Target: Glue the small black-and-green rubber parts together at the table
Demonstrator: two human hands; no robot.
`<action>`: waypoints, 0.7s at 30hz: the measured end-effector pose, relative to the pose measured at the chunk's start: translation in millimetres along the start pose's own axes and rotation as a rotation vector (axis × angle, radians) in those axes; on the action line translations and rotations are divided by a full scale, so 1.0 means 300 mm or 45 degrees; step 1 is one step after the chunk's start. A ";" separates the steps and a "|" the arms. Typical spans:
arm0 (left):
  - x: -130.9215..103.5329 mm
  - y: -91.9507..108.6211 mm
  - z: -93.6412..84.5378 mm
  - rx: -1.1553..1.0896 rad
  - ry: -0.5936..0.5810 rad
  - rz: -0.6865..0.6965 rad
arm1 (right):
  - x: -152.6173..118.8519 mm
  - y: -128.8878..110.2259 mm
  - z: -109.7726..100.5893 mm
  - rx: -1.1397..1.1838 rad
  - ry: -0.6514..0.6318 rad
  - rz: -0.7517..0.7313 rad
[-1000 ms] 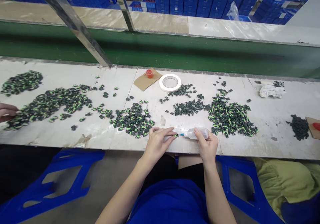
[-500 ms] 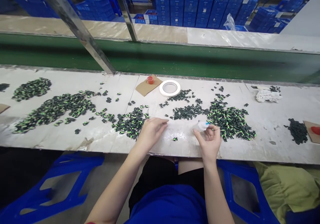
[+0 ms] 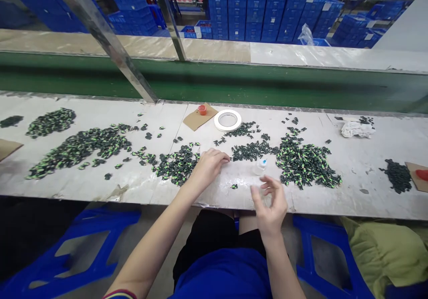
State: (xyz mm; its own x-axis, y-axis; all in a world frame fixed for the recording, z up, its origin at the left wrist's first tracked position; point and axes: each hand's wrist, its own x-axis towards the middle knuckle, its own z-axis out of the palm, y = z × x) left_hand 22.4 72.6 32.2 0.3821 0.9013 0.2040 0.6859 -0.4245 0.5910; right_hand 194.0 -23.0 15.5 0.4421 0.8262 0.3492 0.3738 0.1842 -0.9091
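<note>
My left hand point(image 3: 211, 166) is low over the table beside a heap of black-and-green parts point(image 3: 177, 163). Its fingers are closed together, their tips by the edge of a pile of small dark pieces point(image 3: 252, 150); what they pinch, if anything, I cannot make out. A small clear bottle with a blue tip point(image 3: 261, 166) stands on the table between the hands. Just below it my right hand point(image 3: 271, 203) is open and slightly blurred, thumb and fingers apart, touching nothing. One black-and-green part point(image 3: 234, 186) lies alone between the hands.
A white tape roll point(image 3: 228, 120) lies near a red-filled cup point(image 3: 202, 109) on cardboard point(image 3: 194, 120). A larger black-and-green heap point(image 3: 306, 163) is on the right, more heaps on the left. Blue stools point(image 3: 321, 245) flank me. A metal post point(image 3: 133, 76) slants up behind the table.
My right hand has let go of the small bottle, which now stands on the table, and has drawn back towards me. My left hand has shifted slightly right and up.
</note>
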 end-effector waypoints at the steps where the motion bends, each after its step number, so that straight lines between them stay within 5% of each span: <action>1: -0.023 0.027 0.001 -0.188 0.016 0.020 | -0.022 -0.014 0.004 0.115 -0.101 0.114; 5: -0.120 0.140 0.032 -0.779 0.084 -0.020 | -0.067 -0.045 0.040 0.566 -0.230 0.520; 9: -0.176 0.180 0.065 -0.995 0.115 -0.113 | -0.058 -0.040 0.054 0.683 -0.192 0.671; 12: -0.194 0.149 0.087 -0.849 0.120 -0.129 | -0.043 -0.021 0.041 0.622 -0.179 0.689; 17: -0.219 0.081 0.146 -0.218 0.293 -0.163 | -0.038 0.016 0.021 0.413 -0.232 0.587; 21: -0.222 0.069 0.169 -0.140 0.264 -0.106 | -0.050 0.028 0.022 0.278 -0.265 0.595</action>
State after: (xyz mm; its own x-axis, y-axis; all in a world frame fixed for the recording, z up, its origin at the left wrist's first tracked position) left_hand 42.6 -0.7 -8.6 0.1844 0.9359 0.3002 0.6337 -0.3467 0.6915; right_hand 185.0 -30.3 1.1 0.3413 0.9303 -0.1345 -0.0110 -0.1391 -0.9902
